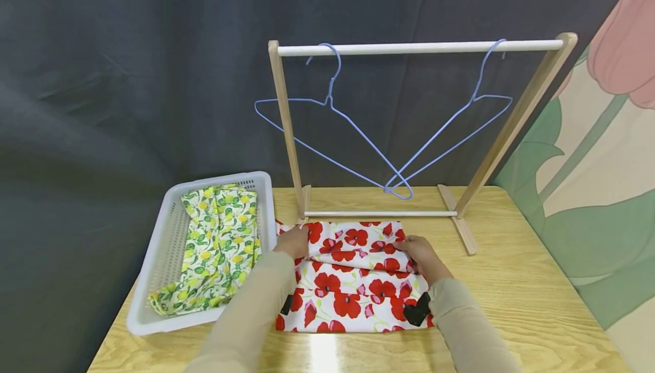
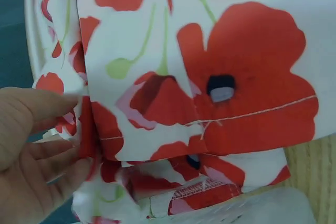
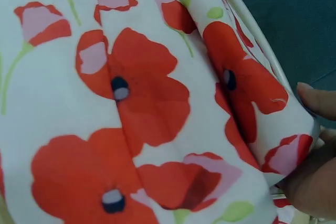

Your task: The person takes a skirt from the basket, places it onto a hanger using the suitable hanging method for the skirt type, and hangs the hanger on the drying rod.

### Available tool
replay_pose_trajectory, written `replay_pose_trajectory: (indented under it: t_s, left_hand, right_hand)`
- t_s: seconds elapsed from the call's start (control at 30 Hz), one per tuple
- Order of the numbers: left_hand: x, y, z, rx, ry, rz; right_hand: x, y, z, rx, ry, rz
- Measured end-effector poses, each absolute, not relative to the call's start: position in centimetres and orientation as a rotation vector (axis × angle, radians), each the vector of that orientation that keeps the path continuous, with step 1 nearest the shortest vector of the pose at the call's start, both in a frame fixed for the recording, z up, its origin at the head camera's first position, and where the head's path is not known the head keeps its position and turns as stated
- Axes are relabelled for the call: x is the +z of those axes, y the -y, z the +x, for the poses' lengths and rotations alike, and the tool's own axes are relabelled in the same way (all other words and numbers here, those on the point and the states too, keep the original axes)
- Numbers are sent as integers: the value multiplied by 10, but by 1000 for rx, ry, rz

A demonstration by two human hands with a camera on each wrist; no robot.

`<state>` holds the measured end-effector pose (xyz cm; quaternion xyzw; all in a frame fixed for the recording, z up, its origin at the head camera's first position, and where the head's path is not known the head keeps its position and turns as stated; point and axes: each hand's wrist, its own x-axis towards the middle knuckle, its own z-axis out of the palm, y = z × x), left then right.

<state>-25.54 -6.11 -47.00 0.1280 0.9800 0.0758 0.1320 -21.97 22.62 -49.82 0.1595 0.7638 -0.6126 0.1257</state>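
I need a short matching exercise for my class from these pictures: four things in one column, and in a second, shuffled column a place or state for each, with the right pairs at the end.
Things
1. red-flowered cloth
2. basket
3. lemon-print cloth
4. blue hangers

Places and states
A. hooked over the white top bar
B. pale, with small holes in its walls
C. lying inside a container
D. held by the left hand and the right hand

Right pairs
1-D
2-B
3-C
4-A
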Motion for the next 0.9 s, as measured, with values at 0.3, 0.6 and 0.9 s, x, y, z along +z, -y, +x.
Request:
replay_pose_trajectory:
  t_s: [0.3,0.6,0.9]
  left_hand:
    - [-491,60,-254,-55,-2927,481]
    - [-565,73,-298,96,-2919,421]
    - [-495,64,-265,220,-2880,432]
  right_hand:
    - [-483,-239,-218,-1633,-2320,210]
    - [-466,-244,-217,-1756,-2240,-76]
    - [-466,-243,-216,-1880,-2115,28]
